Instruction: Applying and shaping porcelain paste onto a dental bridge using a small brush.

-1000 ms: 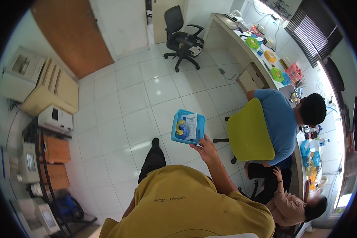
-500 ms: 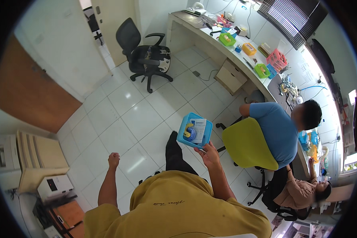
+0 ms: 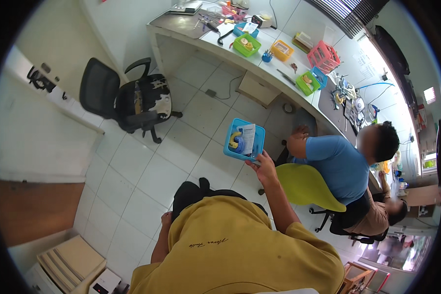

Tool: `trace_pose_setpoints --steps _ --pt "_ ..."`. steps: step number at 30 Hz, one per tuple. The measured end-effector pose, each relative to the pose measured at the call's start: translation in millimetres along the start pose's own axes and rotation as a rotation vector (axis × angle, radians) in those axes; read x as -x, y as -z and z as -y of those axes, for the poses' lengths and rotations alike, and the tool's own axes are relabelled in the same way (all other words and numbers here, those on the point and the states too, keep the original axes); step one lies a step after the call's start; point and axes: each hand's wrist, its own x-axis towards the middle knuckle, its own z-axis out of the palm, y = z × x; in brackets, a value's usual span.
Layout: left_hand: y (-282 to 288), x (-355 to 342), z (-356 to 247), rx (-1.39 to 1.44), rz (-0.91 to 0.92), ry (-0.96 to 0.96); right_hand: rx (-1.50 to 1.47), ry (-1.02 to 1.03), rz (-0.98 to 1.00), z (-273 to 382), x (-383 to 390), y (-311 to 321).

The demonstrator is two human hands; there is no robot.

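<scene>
My right hand (image 3: 262, 166) grips the near right rim of a blue plastic tray (image 3: 245, 139), held out in front of me. In it lie a white printed leaflet (image 3: 247, 139) and a yellow-and-blue U-shaped piece (image 3: 235, 140). My left hand (image 3: 166, 219) hangs low beside my dark trousers; its fingers look curled, and anything inside them is hidden. Just right of the tray, a person in a blue shirt (image 3: 335, 164) sits on a lime-green chair (image 3: 301, 183).
A long workbench (image 3: 301, 96) with small bins and tools runs along the wall. An empty black office chair (image 3: 131, 93) stands by the doorway. Another seated person (image 3: 372, 218) is at the right. A cabinet (image 3: 66, 250) and white machine (image 3: 105, 282) are at lower left.
The view has swung rightward and forward, bringing the bench and black chair closer. My left hand swung out, then back beside my body. The tray stays in my right hand.
</scene>
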Motion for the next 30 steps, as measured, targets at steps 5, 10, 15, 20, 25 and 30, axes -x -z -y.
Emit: trace_pose_setpoints --steps 5,10,15,20,25,30 --pt "10 -63 -148 0.038 0.159 0.123 -0.047 0.056 -0.113 48 -74 -27" --pt "15 -150 -246 0.033 0.243 0.221 -0.132 0.161 -0.203 92 -147 -45" --pt "15 -264 -329 0.032 0.315 0.103 -0.246 0.297 -0.386 136 -221 -38" --pt "6 -367 -409 0.043 0.394 0.106 -0.279 0.463 -0.369 199 -284 -10" --pt "8 -391 -509 0.076 0.291 0.116 -0.371 0.468 -0.458 286 -343 1" --pt "-6 -414 -533 0.063 0.224 0.141 -0.46 0.505 -0.513 367 -415 26"
